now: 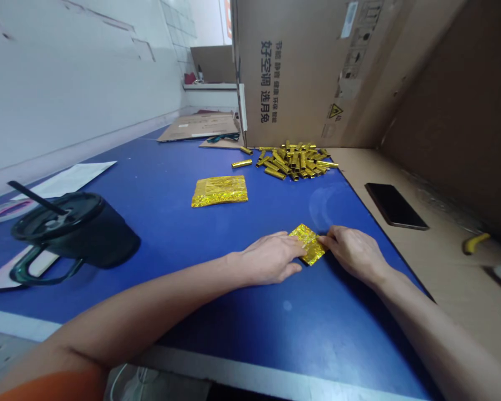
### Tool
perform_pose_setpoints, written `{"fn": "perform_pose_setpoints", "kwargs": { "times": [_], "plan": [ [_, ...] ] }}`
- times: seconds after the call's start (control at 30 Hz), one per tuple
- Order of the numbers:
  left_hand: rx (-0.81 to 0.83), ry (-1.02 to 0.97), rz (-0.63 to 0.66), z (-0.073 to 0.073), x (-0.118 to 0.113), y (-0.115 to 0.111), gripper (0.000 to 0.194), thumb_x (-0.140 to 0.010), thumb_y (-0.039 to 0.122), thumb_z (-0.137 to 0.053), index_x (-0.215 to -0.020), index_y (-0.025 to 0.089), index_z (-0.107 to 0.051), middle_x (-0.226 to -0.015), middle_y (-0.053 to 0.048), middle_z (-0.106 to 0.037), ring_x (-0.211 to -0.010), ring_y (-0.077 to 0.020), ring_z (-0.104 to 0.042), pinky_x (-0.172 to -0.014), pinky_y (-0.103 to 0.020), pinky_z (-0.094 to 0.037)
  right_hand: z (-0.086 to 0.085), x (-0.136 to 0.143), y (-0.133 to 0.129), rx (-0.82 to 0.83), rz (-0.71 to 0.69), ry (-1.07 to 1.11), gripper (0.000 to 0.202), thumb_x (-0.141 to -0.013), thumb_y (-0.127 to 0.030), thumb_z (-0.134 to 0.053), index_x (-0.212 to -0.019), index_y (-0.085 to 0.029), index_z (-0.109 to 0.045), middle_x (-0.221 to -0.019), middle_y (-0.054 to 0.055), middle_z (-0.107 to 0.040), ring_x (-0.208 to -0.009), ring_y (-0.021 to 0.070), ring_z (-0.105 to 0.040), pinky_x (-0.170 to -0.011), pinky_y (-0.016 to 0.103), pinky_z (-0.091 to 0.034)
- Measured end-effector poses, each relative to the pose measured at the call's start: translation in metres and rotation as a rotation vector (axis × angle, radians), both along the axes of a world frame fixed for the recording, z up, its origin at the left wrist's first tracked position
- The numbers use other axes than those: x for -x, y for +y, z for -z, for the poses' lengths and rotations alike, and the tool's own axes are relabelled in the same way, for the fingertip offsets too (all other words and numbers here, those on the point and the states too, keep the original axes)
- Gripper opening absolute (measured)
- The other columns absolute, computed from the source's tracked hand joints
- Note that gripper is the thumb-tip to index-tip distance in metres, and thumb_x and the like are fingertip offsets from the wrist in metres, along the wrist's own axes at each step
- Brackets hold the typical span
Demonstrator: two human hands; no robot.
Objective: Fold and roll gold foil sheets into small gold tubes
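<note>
A square, glittering gold foil sheet [314, 253] lies on a blue tabletop [234, 317] between a person's two bare hands. The left hand [271, 259] rests fingers-down on the sheet's near-left part, thumb spread away and closed on nothing; the right hand [354, 253] pinches the opposite corner between thumb and curled fingers. Beyond the left hand sits a flat, rectangular stack of gold foil [220, 191]. Farther back, a heap of short, hollow gold foil tubes [296, 161] spreads before a large brown cardboard box [300, 72] printed with dark Chinese characters, with a couple of tubes lying apart to its left. A black, slab-shaped phone [396, 205] lies right of the table's edge on brown cardboard. Far to the left stands a dark, lidded mug [108, 236] with a black straw, near white paper [73, 178].
</note>
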State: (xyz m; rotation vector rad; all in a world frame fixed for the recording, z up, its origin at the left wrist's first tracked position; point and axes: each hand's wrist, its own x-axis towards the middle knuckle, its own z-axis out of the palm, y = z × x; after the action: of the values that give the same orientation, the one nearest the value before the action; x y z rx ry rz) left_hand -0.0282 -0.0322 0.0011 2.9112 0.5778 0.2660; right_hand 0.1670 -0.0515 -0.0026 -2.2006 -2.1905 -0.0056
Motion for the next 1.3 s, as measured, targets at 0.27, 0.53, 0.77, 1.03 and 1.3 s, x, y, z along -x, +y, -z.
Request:
{"fn": "perform_pose_setpoints", "kwargs": {
  "times": [0.27,0.53,0.77,1.03,1.3],
  "plan": [
    [-0.093,0.032,0.04,0.004,0.0,0.0,0.03,-0.083,0.024,-0.043,-0.112,0.019,-0.048,-0.109,-0.006,-0.054,-0.106,-0.0171,-0.046,-0.092,-0.032,-0.032,0.001,0.002,0.003,0.014,-0.011,-0.051,0.031,-0.083,-0.039,-0.034,-0.073,-0.02,-0.057,-0.072,0.006,-0.064,-0.069,0.0188,-0.059,-0.053,0.027,-0.034],
    [-0.192,0.107,0.063,0.001,-0.002,-0.004,0.03,-0.082,0.024,-0.044,-0.111,0.022,-0.05,-0.1,-0.008,-0.055,-0.096,-0.02,-0.05,-0.082,-0.034,-0.037,0.001,0.0,0.004,0.027,-0.03,-0.036,0.03,-0.081,-0.04,-0.036,-0.071,-0.021,-0.057,-0.071,0.004,-0.064,-0.069,0.0184,-0.059,-0.053,0.026,-0.033],
    [-0.155,0.113,0.035,0.0,-0.002,-0.005,0.032,-0.082,0.025,-0.044,-0.114,0.022,-0.047,-0.108,-0.008,-0.052,-0.1,-0.0202,-0.049,-0.084,-0.032,-0.038,-0.004,-0.006,0.004,0.046,-0.039,0.093,0.032,-0.08,-0.042,-0.036,-0.069,-0.021,-0.057,-0.068,0.003,-0.063,-0.067,0.018,-0.057,-0.053,0.025,-0.034],
    [-0.113,0.085,0.043,0.0,0.001,-0.005,0.032,-0.082,0.026,-0.044,-0.113,0.022,-0.047,-0.113,-0.01,-0.05,-0.106,-0.0217,-0.046,-0.087,-0.034,-0.037,-0.006,-0.029,0.009,0.195,-0.176,0.412,0.02,-0.074,-0.035,-0.046,-0.073,-0.019,-0.059,-0.064,-0.001,-0.059,-0.059,0.0133,-0.052,-0.056,0.023,-0.038],
    [-0.147,0.121,0.078,0.0,0.003,-0.004,0.035,-0.082,0.028,-0.042,-0.117,0.023,-0.044,-0.117,-0.011,-0.045,-0.108,-0.023,-0.044,-0.088,-0.034,-0.036,-0.011,-0.018,0.006,0.146,-0.108,0.328,0.019,-0.075,-0.032,-0.043,-0.07,-0.02,-0.057,-0.066,0.001,-0.06,-0.061,0.0141,-0.052,-0.054,0.023,-0.037]
  ]
}}
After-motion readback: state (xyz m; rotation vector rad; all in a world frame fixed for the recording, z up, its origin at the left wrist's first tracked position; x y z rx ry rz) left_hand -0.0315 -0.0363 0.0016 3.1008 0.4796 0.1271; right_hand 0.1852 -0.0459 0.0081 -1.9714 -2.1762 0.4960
